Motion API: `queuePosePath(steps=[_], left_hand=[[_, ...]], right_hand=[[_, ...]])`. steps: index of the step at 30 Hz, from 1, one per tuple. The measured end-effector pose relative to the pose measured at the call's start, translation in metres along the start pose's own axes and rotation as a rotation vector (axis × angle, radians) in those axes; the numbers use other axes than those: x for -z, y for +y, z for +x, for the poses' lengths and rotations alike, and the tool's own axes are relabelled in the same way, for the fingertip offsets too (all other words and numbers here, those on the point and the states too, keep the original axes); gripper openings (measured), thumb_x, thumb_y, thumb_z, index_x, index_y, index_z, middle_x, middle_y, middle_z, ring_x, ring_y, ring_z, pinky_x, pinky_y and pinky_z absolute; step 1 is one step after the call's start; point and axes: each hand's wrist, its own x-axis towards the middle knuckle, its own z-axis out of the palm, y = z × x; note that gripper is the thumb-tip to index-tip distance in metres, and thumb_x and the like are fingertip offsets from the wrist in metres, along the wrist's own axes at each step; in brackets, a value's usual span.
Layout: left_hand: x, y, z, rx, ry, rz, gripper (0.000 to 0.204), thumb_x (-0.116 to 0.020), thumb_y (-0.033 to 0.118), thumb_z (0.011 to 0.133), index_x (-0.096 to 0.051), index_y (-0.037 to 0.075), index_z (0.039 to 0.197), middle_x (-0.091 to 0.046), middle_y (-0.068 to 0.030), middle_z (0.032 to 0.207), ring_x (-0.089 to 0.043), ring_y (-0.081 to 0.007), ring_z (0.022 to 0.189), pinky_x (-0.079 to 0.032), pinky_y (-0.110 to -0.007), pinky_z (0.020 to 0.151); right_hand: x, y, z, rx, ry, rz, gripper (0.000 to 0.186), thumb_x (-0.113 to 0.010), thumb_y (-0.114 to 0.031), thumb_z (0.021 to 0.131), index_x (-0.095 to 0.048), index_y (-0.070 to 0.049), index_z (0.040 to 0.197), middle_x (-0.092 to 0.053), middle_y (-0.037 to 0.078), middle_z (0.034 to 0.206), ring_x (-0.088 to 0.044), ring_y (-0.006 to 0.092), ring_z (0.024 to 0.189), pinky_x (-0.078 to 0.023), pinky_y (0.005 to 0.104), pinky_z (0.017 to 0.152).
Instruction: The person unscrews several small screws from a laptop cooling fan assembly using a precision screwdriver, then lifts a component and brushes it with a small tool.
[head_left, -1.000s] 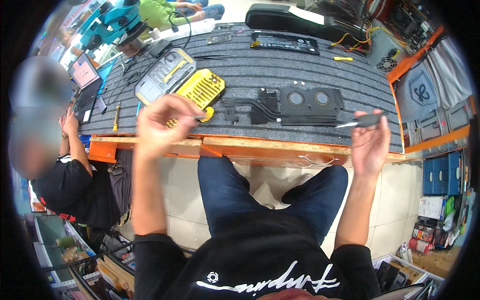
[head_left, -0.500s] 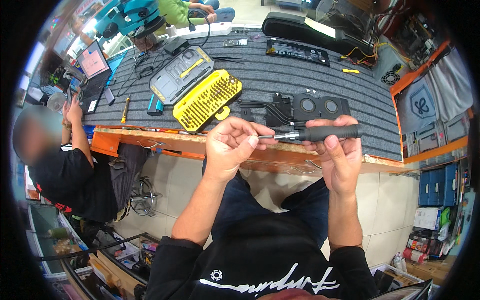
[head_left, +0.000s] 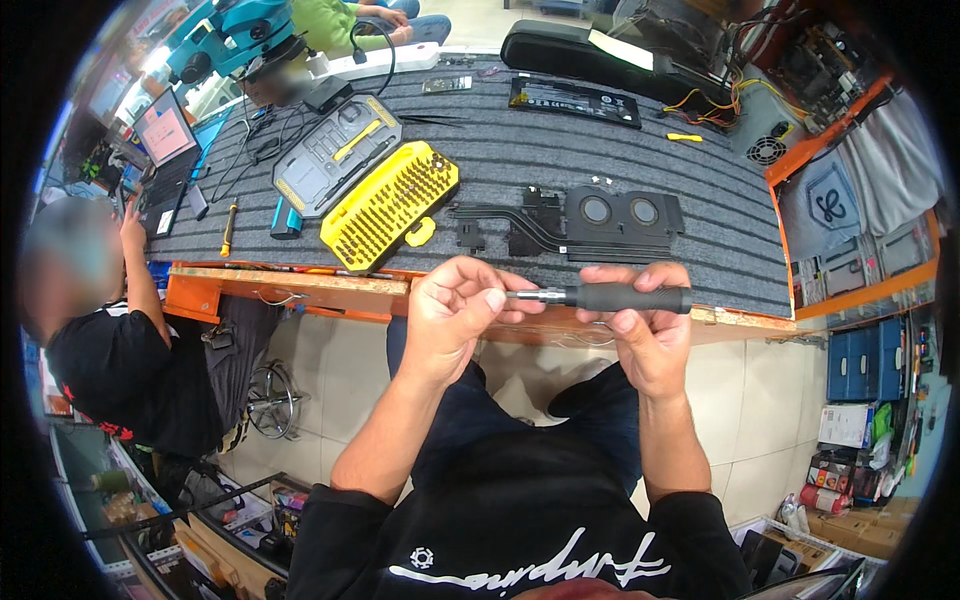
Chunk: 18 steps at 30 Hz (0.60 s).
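My right hand (head_left: pixel 648 335) grips a black-handled screwdriver (head_left: pixel 625 298), held level over the table's front edge with its silver shaft toward the left. The fingertips of my left hand (head_left: pixel 450 318) pinch a thin metal bit (head_left: pixel 516 295) at the shaft's tip. Bit and shaft now lie in one line; how deep the bit sits cannot be made out. Beyond my hands, a laptop cooler with two round fans (head_left: pixel 622 222) lies flat on the striped mat. To its left rests a yellow bit case (head_left: pixel 421 233), its grey lid (head_left: pixel 303 172) opened back and its rows full of bits.
A black battery pack (head_left: pixel 575 103) and a yellow pry tool (head_left: pixel 684 137) lie farther back. A small yellow-handled screwdriver (head_left: pixel 229 230) is at the left, near a laptop (head_left: pixel 168 140) and a co-worker (head_left: pixel 130 370). A power supply (head_left: pixel 765 140) stands at the back right.
My hands have come closer together, and the gap between bit and screwdriver shaft has closed. The whole table view has shifted slightly left.
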Motion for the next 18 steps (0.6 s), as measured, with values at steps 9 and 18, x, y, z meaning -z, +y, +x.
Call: queuePosePath(steps=[9,18], left_hand=[[0.089,0.149,0.072,-0.580,0.342,1.492,0.043,-0.077,0.025,0.096,-0.068,-0.004,0.126,-0.073,-0.0165,0.124,-0.069,-0.0280,0.117,-0.053,-0.041,0.103],[0.200,0.199,0.117,-0.072,0.305,1.897,0.068,-0.080,0.044,0.091,-0.065,-0.007,0.132,-0.070,-0.0261,0.125,-0.068,-0.0375,0.117,-0.051,-0.043,0.103]], right_hand=[[0.102,-0.053,-0.002,0.193,0.331,-0.061,0.036,-0.061,-0.019,0.109,-0.047,-0.009,0.140,-0.060,0.029,0.140,-0.071,0.0244,0.103,-0.062,0.0338,0.088],[0.187,-0.069,-0.021,0.247,0.570,-0.197,0.036,-0.062,-0.020,0.109,-0.050,-0.007,0.140,-0.058,0.027,0.145,-0.070,0.0232,0.109,-0.060,0.0326,0.093]])
